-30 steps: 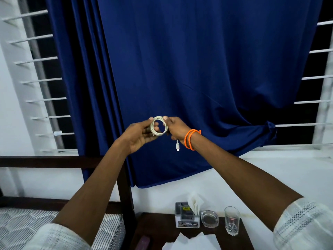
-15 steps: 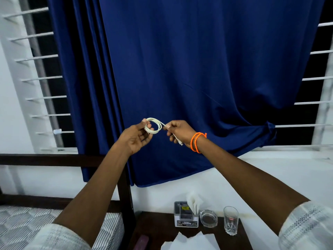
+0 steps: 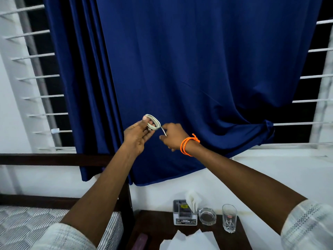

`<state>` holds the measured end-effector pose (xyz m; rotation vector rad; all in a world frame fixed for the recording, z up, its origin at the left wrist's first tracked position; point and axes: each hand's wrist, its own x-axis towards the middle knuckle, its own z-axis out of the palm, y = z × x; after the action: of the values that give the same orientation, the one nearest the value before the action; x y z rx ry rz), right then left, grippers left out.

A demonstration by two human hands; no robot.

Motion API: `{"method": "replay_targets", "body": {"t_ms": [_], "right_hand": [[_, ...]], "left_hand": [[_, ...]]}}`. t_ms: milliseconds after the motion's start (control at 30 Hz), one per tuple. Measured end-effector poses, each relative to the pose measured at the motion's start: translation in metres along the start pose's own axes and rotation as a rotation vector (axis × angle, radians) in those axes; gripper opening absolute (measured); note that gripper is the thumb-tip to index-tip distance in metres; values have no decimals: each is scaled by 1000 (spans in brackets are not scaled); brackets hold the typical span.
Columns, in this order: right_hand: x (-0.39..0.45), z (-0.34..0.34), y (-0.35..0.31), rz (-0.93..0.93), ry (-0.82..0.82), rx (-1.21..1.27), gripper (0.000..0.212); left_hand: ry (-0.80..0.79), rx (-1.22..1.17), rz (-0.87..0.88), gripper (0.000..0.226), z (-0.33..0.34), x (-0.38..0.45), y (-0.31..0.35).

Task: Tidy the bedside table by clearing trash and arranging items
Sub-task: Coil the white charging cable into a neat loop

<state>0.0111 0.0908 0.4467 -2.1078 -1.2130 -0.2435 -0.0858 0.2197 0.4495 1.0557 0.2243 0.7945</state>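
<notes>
Above the bedside table [image 3: 156, 226], I'm pinching the coiled cable [image 3: 153, 123] in my left hand [image 3: 137, 136]; my right hand [image 3: 173, 136], at three o'clock, is gripping its loose tail, risking uncoiling if it slips.

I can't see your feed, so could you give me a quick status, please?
Left hand shut on coiled cable. Right hand pinching its loose end. Nothing in the way.

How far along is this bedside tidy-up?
Partly done. The tissue holder, ashtray and glass stand in a row. In hand: left hand holds the coiled cable, right hand its loose end. Left: white paper on the table.
</notes>
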Motion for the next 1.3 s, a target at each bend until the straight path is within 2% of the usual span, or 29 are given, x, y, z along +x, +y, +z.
{"method": "replay_targets", "body": {"t_ms": [200,300,400,433,533,567,733,933,1100,1200,1300], "right_hand": [[-5,1,-2,-152,147,-58,26],[-5,-3,-4,-252,50,-4,26],[-3,-10,-6,-314,-87,16,37],[-2,-11,-7,-319,-108,36,33],[-2,-16,-8,-254,-96,234,9],[-1,-17,-9,-227,-81,302,8],[2,-15,-8,-84,25,601,16],[5,-11,-6,79,12,856,14],[6,-13,-10,203,-26,1152,34],[6,-15,-10,255,-15,1239,46],[7,-16,-12,315,-48,1297,40]], "left_hand": [[48,-37,25,19,-2,0,-3],[36,-7,53,14,-4,1,-4],[26,53,96,14,-9,2,-4],[17,63,102,14,-11,3,-4],[-41,81,104,17,-17,2,-4],[-73,84,101,19,-19,1,-5],[-175,38,72,24,-17,-2,-9],[-200,-43,43,27,-14,-5,-10],[-195,-27,65,23,-13,-5,-11],[-182,-2,96,25,-13,-4,-9],[-174,24,132,29,-12,-4,-10]]}}
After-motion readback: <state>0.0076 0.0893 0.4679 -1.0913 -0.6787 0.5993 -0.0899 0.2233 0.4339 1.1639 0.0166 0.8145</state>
